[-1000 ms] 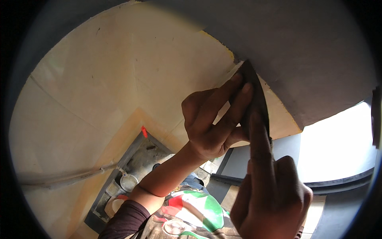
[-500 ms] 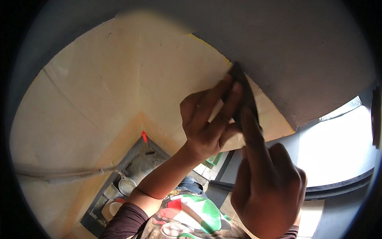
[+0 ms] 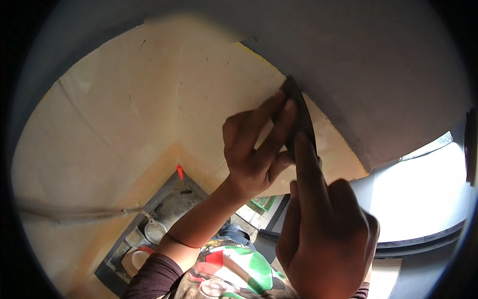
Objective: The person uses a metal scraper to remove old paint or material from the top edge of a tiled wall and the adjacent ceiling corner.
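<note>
My shirt has dark sleeves and a bright picture on the front.
My left sleeve (image 3: 154,276) is dark purple-brown, has soft folds, and stops just above my bent elbow. A little bit of my right sleeve (image 3: 362,290) shows, and it's dark and wrinkly too. My shirt front (image 3: 286,290) is brown and blotchy, with a big round shape (image 3: 251,268) in red, white and green, and a small pale round one (image 3: 214,287) beside it.

No text, label, number or sign readable. Shirt (image 3: 246,266): red, white, green print, no legible lettering. Wall (image 3: 124,109) above shirt: dark flecks, none legible as writing.
</note>
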A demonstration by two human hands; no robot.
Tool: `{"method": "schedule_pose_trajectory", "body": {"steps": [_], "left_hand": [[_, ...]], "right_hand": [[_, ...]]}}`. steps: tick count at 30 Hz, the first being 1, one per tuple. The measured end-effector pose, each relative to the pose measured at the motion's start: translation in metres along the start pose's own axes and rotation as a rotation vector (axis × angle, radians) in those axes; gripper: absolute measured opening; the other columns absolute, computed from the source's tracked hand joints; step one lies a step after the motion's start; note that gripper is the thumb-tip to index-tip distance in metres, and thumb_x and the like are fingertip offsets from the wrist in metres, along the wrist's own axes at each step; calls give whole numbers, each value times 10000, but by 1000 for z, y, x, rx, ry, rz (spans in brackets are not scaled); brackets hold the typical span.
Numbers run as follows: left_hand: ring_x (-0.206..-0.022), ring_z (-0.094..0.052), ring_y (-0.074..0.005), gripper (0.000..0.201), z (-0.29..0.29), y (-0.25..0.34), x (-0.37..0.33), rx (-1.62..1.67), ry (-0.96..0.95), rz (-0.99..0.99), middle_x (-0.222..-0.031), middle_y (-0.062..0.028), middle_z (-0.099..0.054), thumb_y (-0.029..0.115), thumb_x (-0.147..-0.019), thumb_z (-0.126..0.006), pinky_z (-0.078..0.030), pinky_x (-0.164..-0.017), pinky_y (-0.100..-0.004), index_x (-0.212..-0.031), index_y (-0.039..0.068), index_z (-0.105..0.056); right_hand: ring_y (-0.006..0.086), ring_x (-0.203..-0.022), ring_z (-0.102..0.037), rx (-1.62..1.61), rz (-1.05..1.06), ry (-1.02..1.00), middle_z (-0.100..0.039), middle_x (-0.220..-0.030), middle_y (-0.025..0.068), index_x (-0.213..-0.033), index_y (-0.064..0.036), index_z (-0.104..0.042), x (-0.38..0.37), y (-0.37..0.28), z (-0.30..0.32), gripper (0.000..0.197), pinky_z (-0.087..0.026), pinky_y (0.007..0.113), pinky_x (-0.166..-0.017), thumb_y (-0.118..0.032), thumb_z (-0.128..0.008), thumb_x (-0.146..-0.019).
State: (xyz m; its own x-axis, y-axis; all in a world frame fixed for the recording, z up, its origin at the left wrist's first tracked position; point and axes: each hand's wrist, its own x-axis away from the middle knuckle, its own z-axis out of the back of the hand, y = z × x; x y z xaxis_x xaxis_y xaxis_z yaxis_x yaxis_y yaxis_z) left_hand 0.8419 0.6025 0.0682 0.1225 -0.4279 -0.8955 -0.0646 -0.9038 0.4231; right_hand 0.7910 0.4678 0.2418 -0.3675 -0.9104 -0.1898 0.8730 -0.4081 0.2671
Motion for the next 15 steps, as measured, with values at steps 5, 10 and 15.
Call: {"method": "schedule_pose_trajectory", "body": {"steps": [5, 10, 15], "left_hand": [[-1037, -612, -236, 663, 1, 3, -2, 8, -19, -8, -1375, -115, -695, 611, -1004, -553, -477, -911, -362, -1330, 69, -753], [-1038, -613, -234, 657, 0, 3, -1, 6, -25, 6, -1384, -118, -691, 614, -1013, -541, -479, -911, -365, -1335, 81, -751], [-1036, -614, -239, 646, -5, -2, -1, -30, 0, -19, -1391, -112, -688, 605, -1021, -538, -482, -914, -365, -1335, 82, -750]], "right_hand": [[346, -605, -655, -2, -35, 10, -614, -815, 154, -1534, -168, -505, 1, 1, 3, 667, -552, 446, -540, -108, -694, -897], [349, -591, -646, -86, -60, -34, -613, -792, 158, -1544, -165, -507, -2, -3, 13, 652, -546, 452, -534, -122, -689, -919], [326, -597, -652, 28, 47, 41, -629, -775, 148, -1533, -133, -542, 0, 7, 3, 604, -537, 429, -538, -112, -672, -944]]}}
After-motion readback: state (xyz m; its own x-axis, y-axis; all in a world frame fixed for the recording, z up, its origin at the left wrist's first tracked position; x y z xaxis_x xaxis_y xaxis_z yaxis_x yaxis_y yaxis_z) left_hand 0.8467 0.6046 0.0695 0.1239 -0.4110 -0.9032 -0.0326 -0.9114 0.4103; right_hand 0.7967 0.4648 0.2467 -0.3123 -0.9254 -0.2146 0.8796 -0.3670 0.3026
